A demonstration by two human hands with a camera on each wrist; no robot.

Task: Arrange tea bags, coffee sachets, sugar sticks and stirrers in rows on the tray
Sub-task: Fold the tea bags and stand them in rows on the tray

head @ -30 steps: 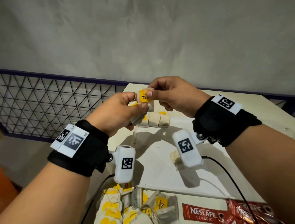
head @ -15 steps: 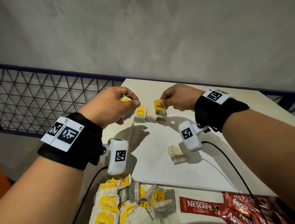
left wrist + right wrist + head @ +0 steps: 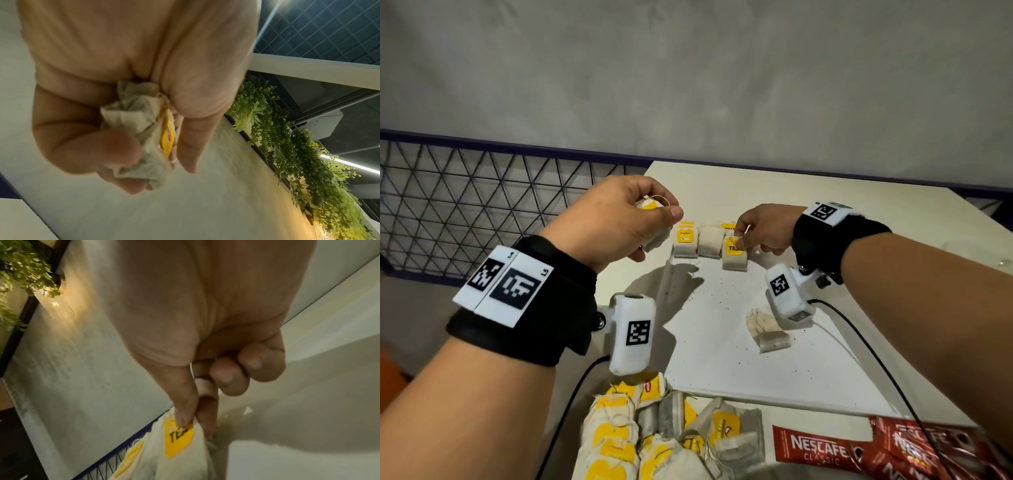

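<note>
A white tray (image 3: 739, 346) lies on the table. At its far edge stand two tea bags in a row (image 3: 698, 242). My right hand (image 3: 739, 240) pinches the yellow tag of a third tea bag (image 3: 734, 257) at the row's right end; the wrist view shows thumb and finger on that tea bag (image 3: 180, 441). My left hand (image 3: 654, 219), raised left of the row, grips a crumpled tea bag (image 3: 141, 129) with a yellow tag. One loose tea bag (image 3: 768, 330) lies mid-tray.
A heap of tea bags (image 3: 654, 435) sits at the tray's near edge, with red Nescafe coffee sachets (image 3: 859, 448) to its right. A black wire mesh railing (image 3: 482, 198) runs to the left of the table. Camera cables trail from both wrists.
My right hand has come down from my left hand to the tray with a tea bag and set it at the row's right end. My left hand stays raised with its tea bag.
</note>
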